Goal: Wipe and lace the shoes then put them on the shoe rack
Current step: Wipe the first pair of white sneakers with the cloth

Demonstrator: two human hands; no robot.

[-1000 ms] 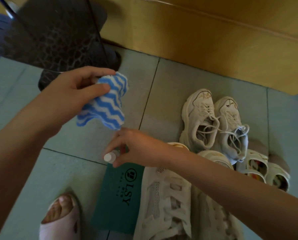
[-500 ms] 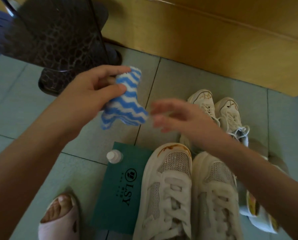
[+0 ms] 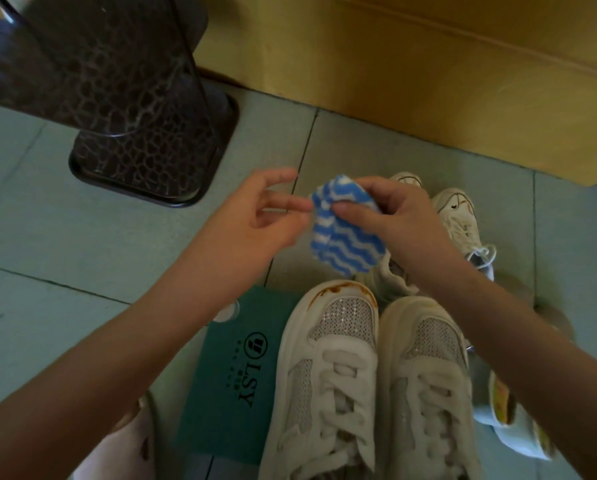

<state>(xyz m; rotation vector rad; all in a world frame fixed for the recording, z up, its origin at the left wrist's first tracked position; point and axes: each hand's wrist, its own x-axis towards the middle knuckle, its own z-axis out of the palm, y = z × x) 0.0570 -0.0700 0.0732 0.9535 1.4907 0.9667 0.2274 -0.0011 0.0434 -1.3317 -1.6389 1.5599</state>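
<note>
The right hand (image 3: 402, 221) pinches the cloth (image 3: 347, 239) at its upper part, the thumb pressed on the front and the other fingers curled behind it. The left hand (image 3: 255, 218) is at 9 o'clock from the cloth, wide and relaxed, with the index finger lifted. Its middle fingertips reach the left edge of the cloth, but I cannot tell if they touch it. The cloth is small and fluffy, with blue and white wavy stripes. It is folded and hangs in the air, with its long axis running about from 12 to 6 o'clock. At 6 o'clock under the cloth, the near sneakers stand side by side on the tiled floor (image 3: 47, 244). Both are white with mesh toes and wide flat laces, and their long axes run from 6 to 12 o'clock, toes toward 12. The left sneaker (image 3: 324, 379) has a brown stain along the toe rim, and the right sneaker (image 3: 425, 382) touches it. At 3 o'clock from the cloth a far sneaker (image 3: 459, 221) lies with its toe toward about 11 o'clock and its laces loose. A green card (image 3: 234, 382) marked LSY lies just beside the left sneaker, at its 9 o'clock. A dark stand (image 3: 144, 140) is at 10 o'clock, and a yellow wooden panel (image 3: 428, 84) is at 12 o'clock.
</note>
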